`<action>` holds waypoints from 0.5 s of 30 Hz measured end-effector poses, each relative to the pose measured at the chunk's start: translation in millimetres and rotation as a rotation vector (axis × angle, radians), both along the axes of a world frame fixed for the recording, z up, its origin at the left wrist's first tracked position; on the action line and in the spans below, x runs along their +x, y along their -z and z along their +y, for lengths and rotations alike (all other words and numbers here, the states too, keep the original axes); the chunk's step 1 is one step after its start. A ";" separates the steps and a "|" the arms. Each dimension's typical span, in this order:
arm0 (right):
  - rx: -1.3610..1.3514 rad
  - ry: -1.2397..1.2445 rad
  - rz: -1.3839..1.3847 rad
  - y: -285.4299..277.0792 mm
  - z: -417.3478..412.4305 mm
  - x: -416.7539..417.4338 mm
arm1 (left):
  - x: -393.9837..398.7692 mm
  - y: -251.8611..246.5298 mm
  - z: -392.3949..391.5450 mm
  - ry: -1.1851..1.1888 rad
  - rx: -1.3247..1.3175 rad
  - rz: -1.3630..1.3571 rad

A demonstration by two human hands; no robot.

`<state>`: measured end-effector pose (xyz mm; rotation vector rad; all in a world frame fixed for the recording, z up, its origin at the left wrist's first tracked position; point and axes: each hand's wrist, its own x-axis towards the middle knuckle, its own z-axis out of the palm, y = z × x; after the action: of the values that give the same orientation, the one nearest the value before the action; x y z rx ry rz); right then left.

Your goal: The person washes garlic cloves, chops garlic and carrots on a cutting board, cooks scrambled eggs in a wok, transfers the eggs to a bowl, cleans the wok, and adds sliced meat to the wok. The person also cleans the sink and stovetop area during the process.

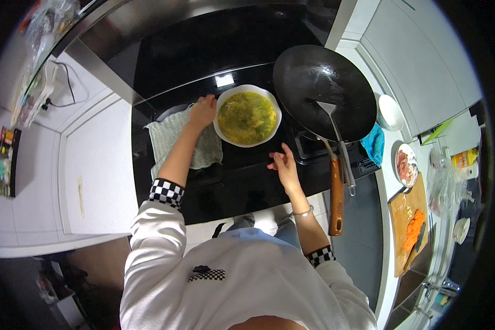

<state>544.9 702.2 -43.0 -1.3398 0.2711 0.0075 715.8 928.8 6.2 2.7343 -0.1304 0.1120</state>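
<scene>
A white bowl with a wavy rim [279, 123] stands on the black glass hob [247, 185], filled with yellow-green soup [247, 117] that looks like egg soup. My left hand [204, 110] is at the bowl's left rim with its fingers curled. Whether it grips the rim or only lies beside it, I cannot tell. Under that forearm a pale grey-green cloth [171, 138] is spread over the left burner. My right hand [285, 170] hovers in front of the bowl's lower right side, fingers apart and holding nothing.
A black wok [305, 78] sits on the right burner, a metal spatula [334, 119] in it; its wooden handle [336, 198] juts over the front edge. Rightward are a blue cloth [373, 144], white bowl [391, 112], plate of sliced meat [406, 165] and cutting board [400, 202] with carrot slices and knife.
</scene>
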 end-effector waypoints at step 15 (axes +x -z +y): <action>-0.501 -0.004 0.180 -41.7 22.0 63.4 | 24.2 53.5 12.2 0.291 0.155 -0.203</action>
<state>608.3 724.2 -1.3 -1.8414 0.4420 0.0670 739.9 941.0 -47.3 2.8147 -0.6146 0.3080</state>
